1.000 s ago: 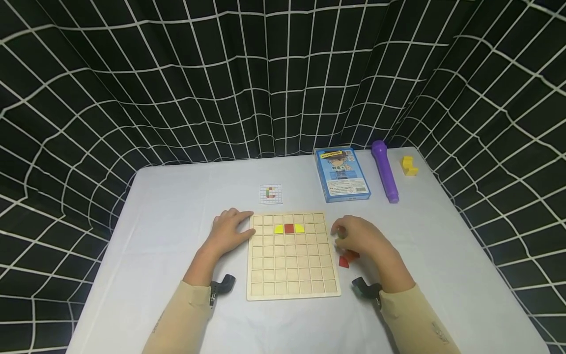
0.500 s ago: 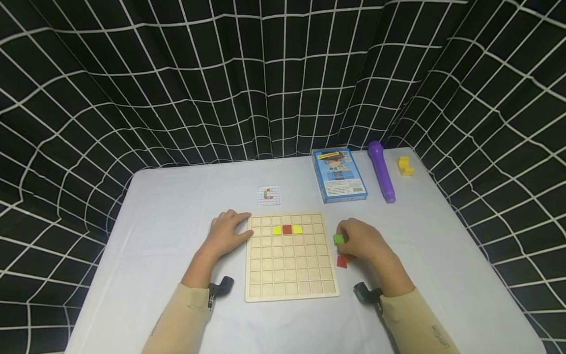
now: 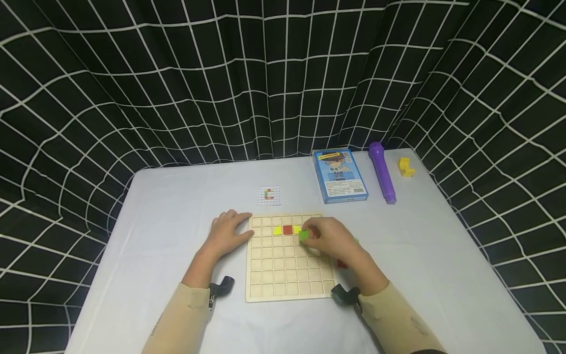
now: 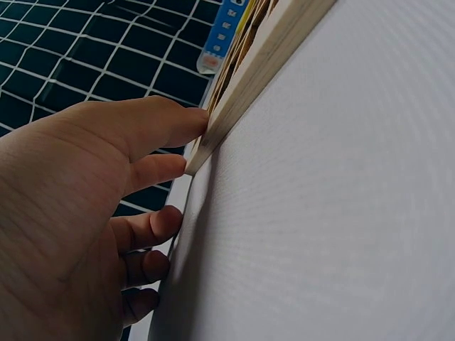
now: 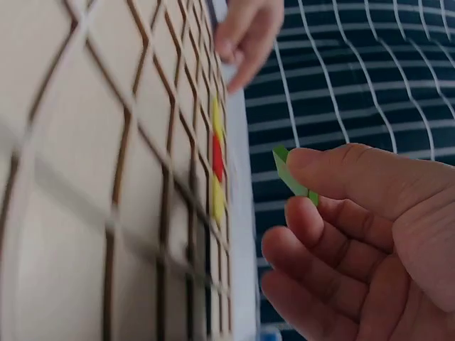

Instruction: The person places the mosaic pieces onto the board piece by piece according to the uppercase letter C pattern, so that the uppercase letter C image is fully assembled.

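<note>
Grid curtain (image 3: 132, 88) behind white table (image 3: 168, 206); right hand (image 3: 329, 241) grip pinching green tile (image 3: 303, 235), seemingly above board (image 3: 283, 270).

Black grid curtain (image 3: 177, 88), seemingly white table (image 3: 177, 206)

Left hand (image 3: 227, 232) rests flat, right hand (image 3: 329, 239) pinches with curled fingers

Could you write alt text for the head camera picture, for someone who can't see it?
A person's right hand holds a small green tile over a wooden grid board on a white table, beside two yellow tiles flanking a red tile. The left hand touches the board's left edge. Behind lie a blue box and a purple tube.
</note>
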{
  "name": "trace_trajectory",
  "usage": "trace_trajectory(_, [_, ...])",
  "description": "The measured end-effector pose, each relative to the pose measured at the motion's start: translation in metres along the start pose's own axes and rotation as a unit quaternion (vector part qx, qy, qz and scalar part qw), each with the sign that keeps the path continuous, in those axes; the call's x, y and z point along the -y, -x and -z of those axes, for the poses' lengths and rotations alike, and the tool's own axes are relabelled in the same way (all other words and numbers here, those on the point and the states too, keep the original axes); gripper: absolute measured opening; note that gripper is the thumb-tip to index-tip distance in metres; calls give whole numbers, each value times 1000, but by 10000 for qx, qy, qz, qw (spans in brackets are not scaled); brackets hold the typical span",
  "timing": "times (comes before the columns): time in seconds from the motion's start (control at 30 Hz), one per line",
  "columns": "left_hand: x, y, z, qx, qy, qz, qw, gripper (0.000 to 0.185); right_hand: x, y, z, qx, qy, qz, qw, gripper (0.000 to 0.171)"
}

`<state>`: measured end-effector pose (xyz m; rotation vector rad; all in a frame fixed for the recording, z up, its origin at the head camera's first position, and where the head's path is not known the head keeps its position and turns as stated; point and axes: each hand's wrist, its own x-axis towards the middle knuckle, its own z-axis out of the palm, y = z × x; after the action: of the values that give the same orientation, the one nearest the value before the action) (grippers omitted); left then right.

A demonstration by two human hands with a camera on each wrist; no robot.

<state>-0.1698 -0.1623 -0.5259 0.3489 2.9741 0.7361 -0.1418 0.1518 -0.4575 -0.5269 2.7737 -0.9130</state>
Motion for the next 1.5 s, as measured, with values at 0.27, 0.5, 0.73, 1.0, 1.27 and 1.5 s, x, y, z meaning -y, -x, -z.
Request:
trace_trajectory(0.27, [0,-1,2,2,6,-28,10000,59,23,-20,-31,321,316,158,9989,27])
trace_trajectory(0.5, [0,0,1,56,10,-1,10000,60,28,-31,-50,484,678,369,9958,25])
trace_trajectory(0.73, [0,-1,1,71,10,9,10000,60,31,-33,-54,285,927,311,9948,17])
trace_trajectory(1.0, [1,-1,0,42,27,28,10000,60,35,-30,-51,217,1150,419,9922,6])
trace_trajectory(1.27, [1,-1,-1,36,26,-10,10000,60,24,-9,-37,483,840,307,9948,31])
trace_trajectory(1.5, [2,-2,-1,9,39,-36,10000,60,-1,17,-12,2,809,253,9964,32])
